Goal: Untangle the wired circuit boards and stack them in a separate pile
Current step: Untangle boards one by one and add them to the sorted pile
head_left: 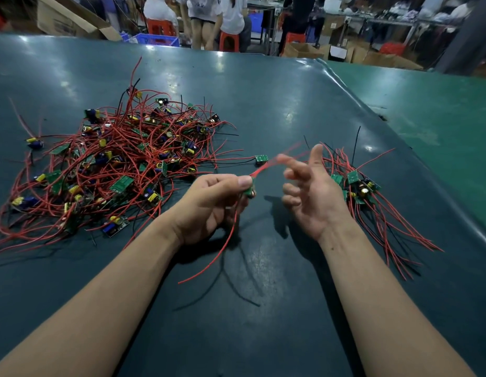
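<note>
Head view: at frame centre the left hand (209, 202) pinches a small green circuit board (248, 190) between thumb and curled fingers, held above the dark green table mat (263, 104). One thin red wire (222, 248) hangs from the board toward the lower centre; another red wire, motion-blurred, runs up and right toward the right hand (309, 191). That hand is just right of the board, not touching it, palm turned inward, fingers spread and loosely bent, gripping nothing. Left of centre lies the large tangled heap of red-wired green boards (122, 159) with yellow and blue components. Right of the right hand lies a smaller pile of boards (356, 186), wires trailing toward lower right. One loose board (261, 159) sits between heap and hands.
</note>
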A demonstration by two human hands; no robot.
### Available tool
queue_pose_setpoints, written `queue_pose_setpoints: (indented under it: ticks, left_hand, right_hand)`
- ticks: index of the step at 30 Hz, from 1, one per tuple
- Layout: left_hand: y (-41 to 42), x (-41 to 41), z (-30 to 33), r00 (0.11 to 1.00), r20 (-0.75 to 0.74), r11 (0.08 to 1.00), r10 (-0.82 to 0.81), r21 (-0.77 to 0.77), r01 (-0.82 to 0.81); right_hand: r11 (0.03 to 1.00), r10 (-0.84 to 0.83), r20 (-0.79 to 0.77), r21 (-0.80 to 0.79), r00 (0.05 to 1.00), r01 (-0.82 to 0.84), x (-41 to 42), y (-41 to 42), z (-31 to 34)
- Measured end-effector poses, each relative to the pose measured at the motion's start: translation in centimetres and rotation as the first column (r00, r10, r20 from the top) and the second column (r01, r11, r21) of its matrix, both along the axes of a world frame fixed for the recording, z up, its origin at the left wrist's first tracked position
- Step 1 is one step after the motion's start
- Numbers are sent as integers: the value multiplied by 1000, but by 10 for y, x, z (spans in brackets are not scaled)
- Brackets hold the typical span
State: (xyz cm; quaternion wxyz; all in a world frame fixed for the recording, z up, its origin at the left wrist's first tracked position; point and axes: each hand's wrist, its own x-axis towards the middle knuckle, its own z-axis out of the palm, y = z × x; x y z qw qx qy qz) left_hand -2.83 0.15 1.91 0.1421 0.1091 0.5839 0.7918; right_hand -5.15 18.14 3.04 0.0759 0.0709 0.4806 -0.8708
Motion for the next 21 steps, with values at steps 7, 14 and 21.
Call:
queue_pose_setpoints:
  ticks: [7, 14, 21]
  left_hand:
    - [6, 3, 2, 999, 10, 997, 41, -72, -40]
    - [0, 6, 4, 998, 31, 989, -57, -137, 60]
    - [-3, 5, 9, 993, 91, 955, -73, 293, 43]
  right_hand:
    - [922, 309, -114, 279, 944, -268, 15, -15, -5]
    - [989, -90, -79, 108, 993, 98, -1, 2, -1]
    - [962, -220, -70, 153, 973, 228, 0, 1, -3]
